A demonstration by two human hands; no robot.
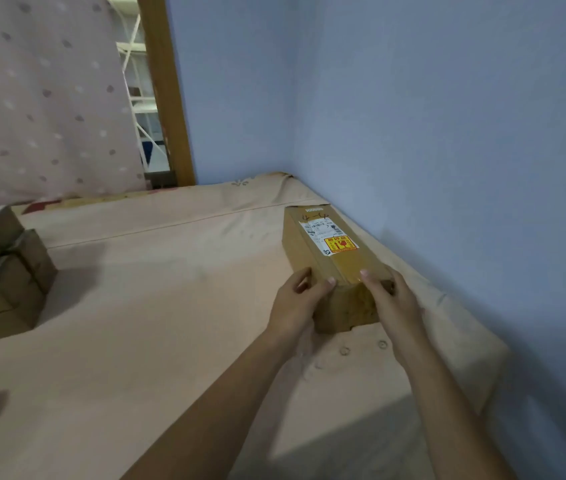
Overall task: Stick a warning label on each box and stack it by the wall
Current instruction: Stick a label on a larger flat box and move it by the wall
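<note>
Cardboard box (335, 261), oblong, yellow label (341, 244) | left hand (297, 303), right hand (392, 299) gripping near end | blue wall (447, 133) beside

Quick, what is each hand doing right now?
Left hand: closed on the near left corner of the labelled box.
Right hand: closed on its near right corner.

Hidden and cut-off parts

Print on the white label (320, 231) is too small to read; left boxes (4, 271) are cut by the edge.
</note>
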